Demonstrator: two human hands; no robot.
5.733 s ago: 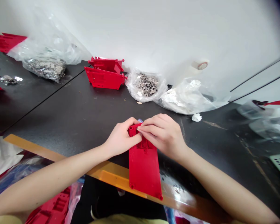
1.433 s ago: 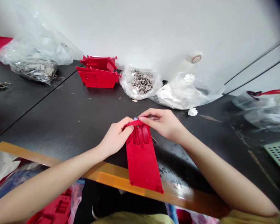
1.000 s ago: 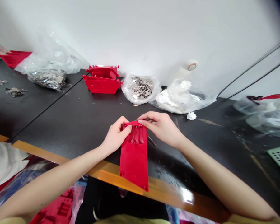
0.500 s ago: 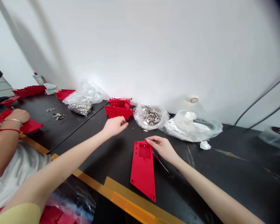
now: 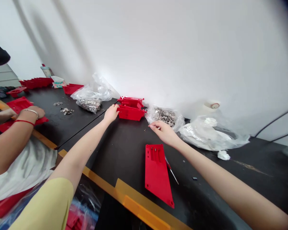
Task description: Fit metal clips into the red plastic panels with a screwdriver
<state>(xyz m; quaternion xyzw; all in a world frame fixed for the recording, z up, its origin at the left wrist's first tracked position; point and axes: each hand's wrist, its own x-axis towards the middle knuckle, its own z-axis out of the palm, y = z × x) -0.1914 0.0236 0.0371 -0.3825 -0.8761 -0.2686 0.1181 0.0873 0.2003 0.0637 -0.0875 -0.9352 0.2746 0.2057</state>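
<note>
My left hand (image 5: 111,113) is at the left end of the standing red plastic panels (image 5: 131,113), its fingers closed on the edge of the front one. In front of the bag of metal pieces (image 5: 166,116), my right hand (image 5: 165,131) hovers over the table with thumb and fingers pinched; anything between them is too small to make out. Below it a single red plastic panel (image 5: 157,175) lies flat, slotted recess at the far end, slanted near edge. Partly beside that panel lies a screwdriver (image 5: 173,174).
A clear plastic bag (image 5: 208,134) and a crumpled white tissue (image 5: 223,155) lie to the right. Another bag of metal pieces (image 5: 90,103) stands left. A co-worker's hand (image 5: 37,111) works on red parts at far left. An orange strip (image 5: 144,210) edges the table.
My left hand has moved to the end of the standing red panels. My right hand has left the flat panel and moved up toward the bag of metal pieces. The view has shifted.
</note>
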